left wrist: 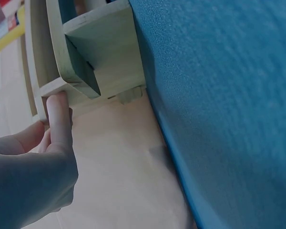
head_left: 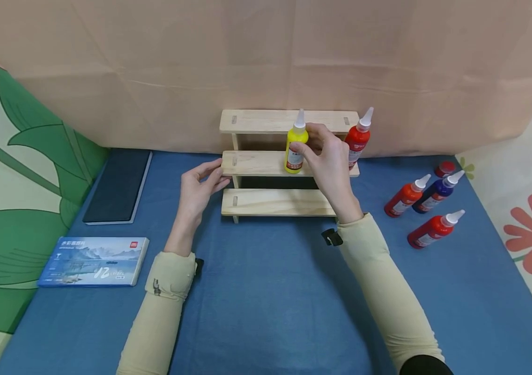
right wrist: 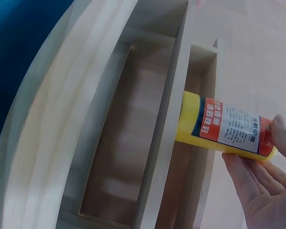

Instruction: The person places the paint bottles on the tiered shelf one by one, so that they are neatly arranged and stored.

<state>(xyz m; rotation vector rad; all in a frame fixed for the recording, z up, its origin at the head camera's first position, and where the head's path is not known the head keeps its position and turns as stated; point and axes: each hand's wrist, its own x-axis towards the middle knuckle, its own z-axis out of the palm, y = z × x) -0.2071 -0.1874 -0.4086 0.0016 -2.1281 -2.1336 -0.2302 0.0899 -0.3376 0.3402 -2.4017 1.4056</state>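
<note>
Pinching the yellow bottle [head_left: 296, 139], its label [right wrist: 236, 125] bearing Chinese characters, the right hand [head_left: 330, 159] holds it upright at the middle tier [head_left: 256, 163] of the wooden shelf [head_left: 275, 201]; the left hand [head_left: 200, 185] pinches that tier's left end. On the worktop [head_left: 256, 291], a blue box [head_left: 92, 262] reads "12".
</note>
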